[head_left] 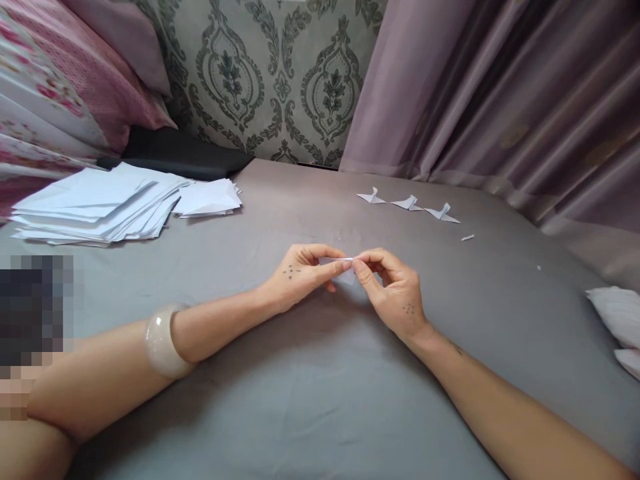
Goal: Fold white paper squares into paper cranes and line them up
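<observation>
Between my two hands, just above the grey sheet, is a small piece of folded white paper (345, 275). My left hand (313, 270) pinches its left part between thumb and fingers, with some fingers behind it. At the paper's right end, the thumb and forefinger of my right hand (393, 283) are pressed together on its upper edge. The fingertips of both hands nearly meet there. Much of the paper is hidden behind my fingers, so its full shape does not show.
Three folded paper birds (409, 203) stand in a row at the back right, with a small paper scrap (467, 237) near them. A large stack of white paper (95, 203) and a smaller stack (207, 199) lie at the left. Purple curtains (425, 87) hang behind.
</observation>
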Demonstrator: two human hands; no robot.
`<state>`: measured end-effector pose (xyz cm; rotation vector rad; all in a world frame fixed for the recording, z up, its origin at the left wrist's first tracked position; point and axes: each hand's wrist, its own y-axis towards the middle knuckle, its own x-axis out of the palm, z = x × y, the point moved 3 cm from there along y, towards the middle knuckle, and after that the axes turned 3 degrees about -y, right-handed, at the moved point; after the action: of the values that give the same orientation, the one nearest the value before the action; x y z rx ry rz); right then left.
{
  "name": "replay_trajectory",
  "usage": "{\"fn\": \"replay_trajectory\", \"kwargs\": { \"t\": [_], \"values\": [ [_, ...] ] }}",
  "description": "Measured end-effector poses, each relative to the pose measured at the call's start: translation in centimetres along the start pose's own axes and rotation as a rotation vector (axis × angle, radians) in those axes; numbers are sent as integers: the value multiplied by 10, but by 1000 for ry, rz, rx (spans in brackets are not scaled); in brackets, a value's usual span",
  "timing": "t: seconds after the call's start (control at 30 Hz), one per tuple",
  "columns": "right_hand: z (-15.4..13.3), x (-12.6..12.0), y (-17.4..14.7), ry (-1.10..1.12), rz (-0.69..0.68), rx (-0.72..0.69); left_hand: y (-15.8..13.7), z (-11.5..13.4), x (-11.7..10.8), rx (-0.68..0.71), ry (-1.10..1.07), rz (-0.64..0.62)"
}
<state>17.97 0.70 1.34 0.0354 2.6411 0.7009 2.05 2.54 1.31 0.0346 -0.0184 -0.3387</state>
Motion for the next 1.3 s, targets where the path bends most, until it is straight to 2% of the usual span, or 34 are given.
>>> {"fn": "replay_trajectory", "kwargs": {
  "t": [0.23, 0.47, 0.67, 1.3],
  "values": [
    [-3, 1, 2, -19, -38, 6, 1, -2, -1, -15, -4, -17],
    [-5, 3, 0, -26, -2, 4, 3, -9, 4, -117, -317, -22],
    [-3, 4, 1, -11, 4, 11, 4, -11, 5, -219, -435, -56],
    [4, 3, 2, -6, -64, 30, 6, -15, 0, -239, -421, -35]
  ]
}}
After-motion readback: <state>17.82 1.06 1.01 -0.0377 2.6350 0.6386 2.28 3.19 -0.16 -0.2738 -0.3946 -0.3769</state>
